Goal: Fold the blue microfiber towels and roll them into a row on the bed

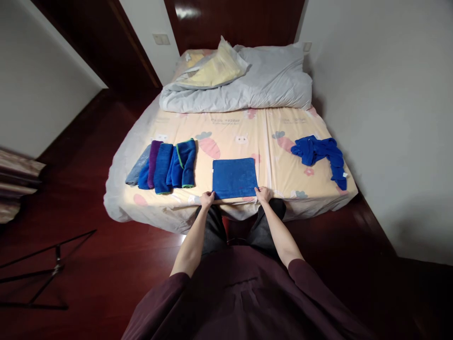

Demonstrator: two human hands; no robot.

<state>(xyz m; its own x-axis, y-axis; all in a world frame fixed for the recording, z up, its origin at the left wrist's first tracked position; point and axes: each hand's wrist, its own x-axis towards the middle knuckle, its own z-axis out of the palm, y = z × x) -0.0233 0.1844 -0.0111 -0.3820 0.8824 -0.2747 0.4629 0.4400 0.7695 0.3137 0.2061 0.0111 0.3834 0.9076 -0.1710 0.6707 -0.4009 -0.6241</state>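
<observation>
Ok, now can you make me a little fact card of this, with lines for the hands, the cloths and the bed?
Left hand: at the near left corner of the flat blue cloth
Right hand: at its near right corner
Left of it: a row of folded cloths, mostly blue, one purple
Right of it: a crumpled blue cloth
Bed sheet: yellowish, with carrots
Far end of bed: bunched pale bedding

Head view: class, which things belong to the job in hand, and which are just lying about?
Likely in the job:
- flat blue cloth, pinched by left hand and right hand
- folded cloths
- crumpled blue cloth

Apparently just about:
- grey quilt
- black stand legs
</observation>
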